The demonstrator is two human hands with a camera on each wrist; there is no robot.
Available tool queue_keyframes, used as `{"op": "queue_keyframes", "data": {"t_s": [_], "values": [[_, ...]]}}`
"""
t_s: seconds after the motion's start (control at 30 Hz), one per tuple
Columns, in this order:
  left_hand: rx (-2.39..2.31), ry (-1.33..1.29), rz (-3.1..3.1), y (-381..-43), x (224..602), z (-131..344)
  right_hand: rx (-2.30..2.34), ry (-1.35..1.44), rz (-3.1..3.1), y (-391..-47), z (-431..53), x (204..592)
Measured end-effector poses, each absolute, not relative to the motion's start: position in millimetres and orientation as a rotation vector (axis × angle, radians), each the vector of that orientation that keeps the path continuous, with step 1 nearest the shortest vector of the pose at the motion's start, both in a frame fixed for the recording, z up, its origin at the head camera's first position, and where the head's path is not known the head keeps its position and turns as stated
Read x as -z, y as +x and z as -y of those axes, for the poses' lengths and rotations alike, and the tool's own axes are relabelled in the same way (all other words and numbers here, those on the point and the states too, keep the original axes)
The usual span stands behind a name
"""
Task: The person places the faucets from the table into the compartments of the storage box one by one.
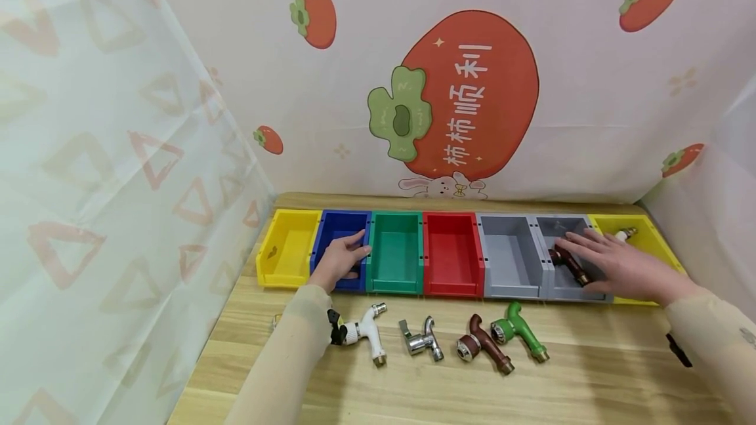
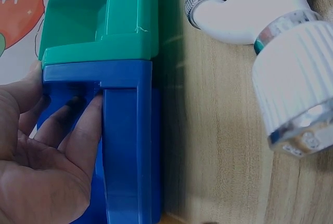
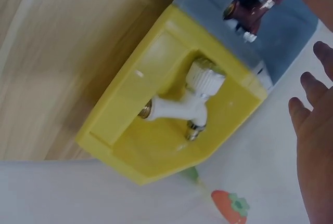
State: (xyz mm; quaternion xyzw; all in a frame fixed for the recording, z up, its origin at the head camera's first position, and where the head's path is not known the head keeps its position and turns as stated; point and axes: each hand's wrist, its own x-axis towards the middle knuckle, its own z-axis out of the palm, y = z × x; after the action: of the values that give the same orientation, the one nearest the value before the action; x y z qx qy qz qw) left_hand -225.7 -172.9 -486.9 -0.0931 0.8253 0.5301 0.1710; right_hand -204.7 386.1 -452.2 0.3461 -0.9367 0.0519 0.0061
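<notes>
My left hand (image 1: 341,260) reaches into the blue bin (image 2: 125,151); its fingers lie inside against the wall beside the green bin (image 1: 394,254), and the thumb is at that wall's rim. Over the second grey bin (image 1: 546,284) my right hand (image 1: 629,266) is spread, palm down, pinching nothing. Partly under its fingers, a dark brown tap (image 1: 569,266) lies in that bin. A white tap (image 3: 179,108) lies in the right-hand yellow bin (image 3: 130,83), largely covered by the right hand in the head view.
On the wooden table before the bins lie a white tap (image 1: 367,333), a chrome tap (image 1: 420,341), another brown tap (image 1: 485,344) and a green tap (image 1: 521,330). The row also has a left yellow bin (image 1: 286,279), a red bin (image 1: 453,288) and another grey bin (image 1: 512,290).
</notes>
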Motion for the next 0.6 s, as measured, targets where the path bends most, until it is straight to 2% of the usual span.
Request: {"op": "queue_keyframes", "data": {"t_s": [0.6], "values": [[-1.512, -0.276, -2.343, -226.6, 488.5, 172.7, -0.141, 1.486, 2.705, -159.0, -325.3, 470.3]]}}
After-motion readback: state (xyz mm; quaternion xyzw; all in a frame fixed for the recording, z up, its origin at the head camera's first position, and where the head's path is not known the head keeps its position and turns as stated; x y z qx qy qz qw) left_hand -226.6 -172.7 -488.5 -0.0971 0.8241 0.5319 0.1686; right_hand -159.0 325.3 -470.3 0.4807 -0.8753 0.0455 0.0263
